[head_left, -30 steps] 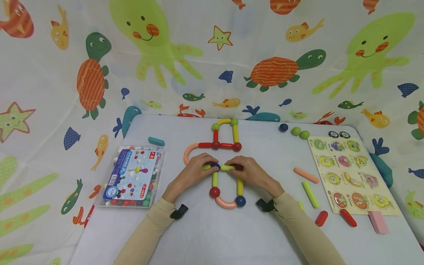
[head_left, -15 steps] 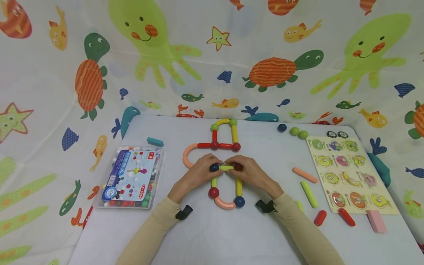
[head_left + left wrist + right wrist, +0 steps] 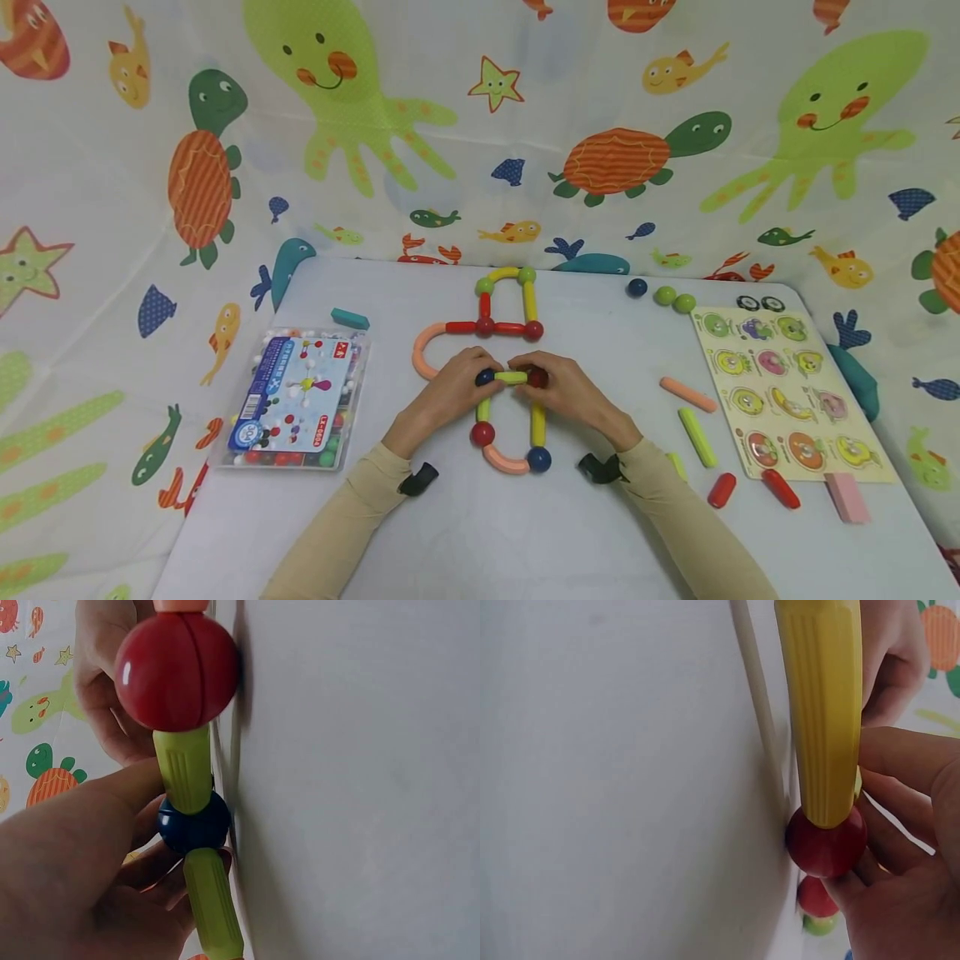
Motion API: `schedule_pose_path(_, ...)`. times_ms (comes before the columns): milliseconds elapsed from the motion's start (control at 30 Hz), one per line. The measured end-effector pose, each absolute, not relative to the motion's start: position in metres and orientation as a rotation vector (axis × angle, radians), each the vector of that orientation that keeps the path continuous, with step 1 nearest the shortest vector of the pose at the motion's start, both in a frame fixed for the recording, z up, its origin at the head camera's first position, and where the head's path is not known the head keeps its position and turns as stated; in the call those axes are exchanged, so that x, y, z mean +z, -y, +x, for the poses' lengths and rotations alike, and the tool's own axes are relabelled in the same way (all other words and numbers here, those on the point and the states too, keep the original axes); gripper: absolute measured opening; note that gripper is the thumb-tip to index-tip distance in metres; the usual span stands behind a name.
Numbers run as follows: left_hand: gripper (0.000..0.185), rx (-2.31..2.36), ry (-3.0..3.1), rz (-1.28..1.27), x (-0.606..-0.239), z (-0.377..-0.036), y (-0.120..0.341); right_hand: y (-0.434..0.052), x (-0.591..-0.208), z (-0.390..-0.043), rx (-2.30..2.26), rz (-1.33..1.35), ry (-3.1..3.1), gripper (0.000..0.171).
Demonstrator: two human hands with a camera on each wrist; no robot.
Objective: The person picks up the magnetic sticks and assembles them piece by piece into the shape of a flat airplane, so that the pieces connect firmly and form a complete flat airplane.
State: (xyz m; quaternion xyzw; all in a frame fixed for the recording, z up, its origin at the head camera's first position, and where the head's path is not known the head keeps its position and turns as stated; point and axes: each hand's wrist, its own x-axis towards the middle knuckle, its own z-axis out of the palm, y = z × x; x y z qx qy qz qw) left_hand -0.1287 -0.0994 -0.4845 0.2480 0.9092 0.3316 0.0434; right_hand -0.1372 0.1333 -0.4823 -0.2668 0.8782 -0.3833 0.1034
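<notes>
In the head view my left hand (image 3: 452,390) grips a dark blue ball (image 3: 484,377). My right hand (image 3: 566,390) pinches a dark red ball (image 3: 537,377). Between the two balls lies a short lime-green rod (image 3: 512,378). From the blue ball another green rod (image 3: 184,772) runs to a red ball (image 3: 176,671), seen close in the left wrist view. A yellow rod (image 3: 821,712) leads from the red ball (image 3: 826,841) in my right fingers towards a second blue ball (image 3: 538,459). A curved salmon rod (image 3: 505,461) joins the near ends.
Farther back lies a joined frame of red rods (image 3: 512,330) and yellow rods (image 3: 530,300), with a curved salmon rod (image 3: 424,348) at its left. A clear bead box (image 3: 292,400) stands left. Loose rods (image 3: 697,437) and a fruit puzzle board (image 3: 791,392) lie right.
My left hand has shifted slightly right, its fingers moving from beside the blue ball onto it. More of the green rod between the hands shows. My right hand has barely moved.
</notes>
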Motion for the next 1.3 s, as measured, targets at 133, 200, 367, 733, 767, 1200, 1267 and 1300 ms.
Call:
schedule_pose_path(133, 0.027, 1.013, -2.779, 0.752, -0.485, -0.129, 0.099, -0.132, -0.484, -0.137, -1.143, -0.78, -2.585, 0.047)
schedule_pose_path(200, 0.028, 1.011, -2.781, 0.75, -0.485, -0.128, 0.099, -0.132, -0.484, -0.137, -1.148, -0.773, -2.584, 0.048)
schedule_pose_path(367, 0.028, 0.983, -2.797, 0.749, -0.484, -0.129, 0.098, -0.136, -0.483, -0.136, -1.144, -0.765, -2.608, 0.047)
schedule_pose_path(733, 0.029, 0.97, -2.781, 0.703, -0.481, -0.128, 0.096, -0.155, -0.48, -0.126, -1.138, -0.658, -2.654, 0.045)
schedule_pose_path(767, 0.029, 0.969, -2.782, 0.697, -0.481, -0.128, 0.096, -0.156, -0.48, -0.126, -1.141, -0.654, -2.646, 0.044)
schedule_pose_path(1200, 0.027, 0.989, -2.768, 0.704, -0.483, -0.127, 0.096, -0.16, -0.482, -0.122, -1.172, -0.655, -2.65, 0.041)
schedule_pose_path(1267, 0.028, 0.982, -2.773, 0.699, -0.483, -0.127, 0.096, -0.163, -0.48, -0.121, -1.177, -0.641, -2.66, 0.04)
schedule_pose_path(1300, 0.028, 0.981, -2.774, 0.695, -0.482, -0.127, 0.096, -0.165, -0.478, -0.121, -1.176, -0.63, -2.672, 0.039)
